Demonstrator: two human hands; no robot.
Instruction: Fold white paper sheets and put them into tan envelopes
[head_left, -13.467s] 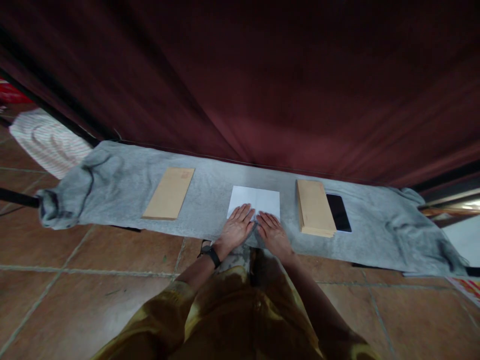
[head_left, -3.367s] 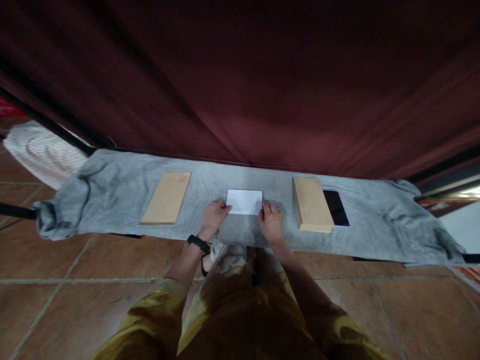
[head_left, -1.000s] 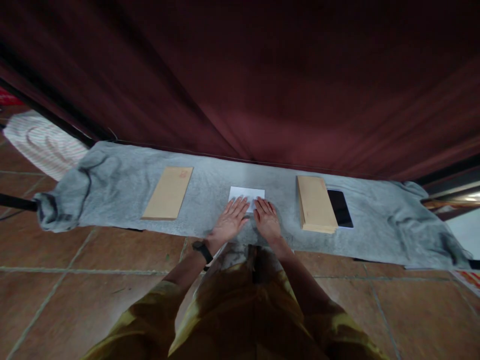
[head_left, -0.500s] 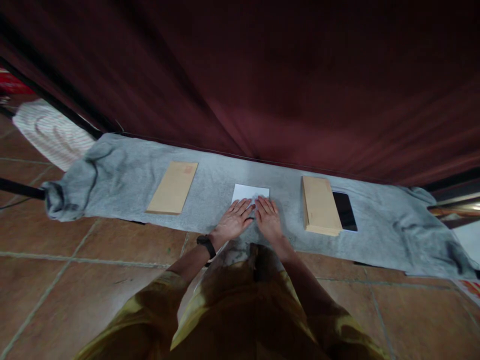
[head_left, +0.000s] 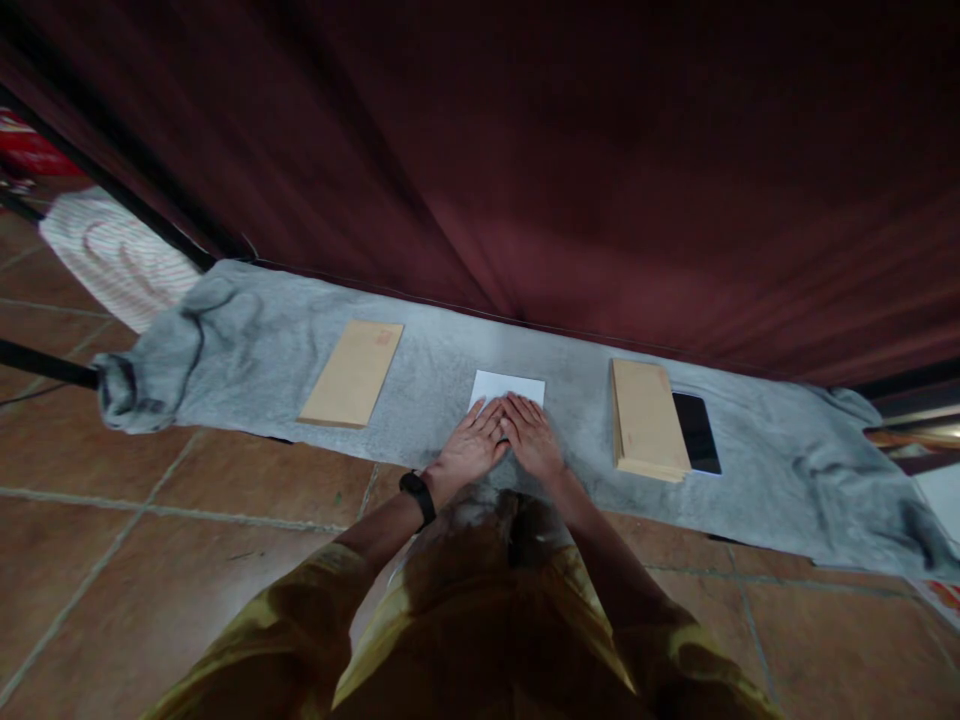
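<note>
A white sheet of paper (head_left: 510, 384) lies on the grey cloth in front of me, its near part covered by my hands. My left hand (head_left: 472, 440) rests flat on it with the fingers stretched out. Beside it my right hand (head_left: 531, 436) presses down on the paper too, fingers extended, the two hands touching at the fingertips. To the left lies a brown envelope pile (head_left: 352, 374). On the right is a thicker stack of brown envelopes (head_left: 651, 418), partly covering a dark-screened phone (head_left: 697, 432).
The grey cloth (head_left: 255, 370) covers a long narrow bench, wrinkled at both ends. Behind it hangs a dark red curtain (head_left: 480, 180). A striped cloth (head_left: 124, 255) and black frame bars (head_left: 45, 362) are at the left. Tiled floor (head_left: 225, 570) shows below.
My hands have come closer together on the paper, the right fingertips shifting left toward the left hand. The view has shifted slightly; the envelopes and phone stay in place.
</note>
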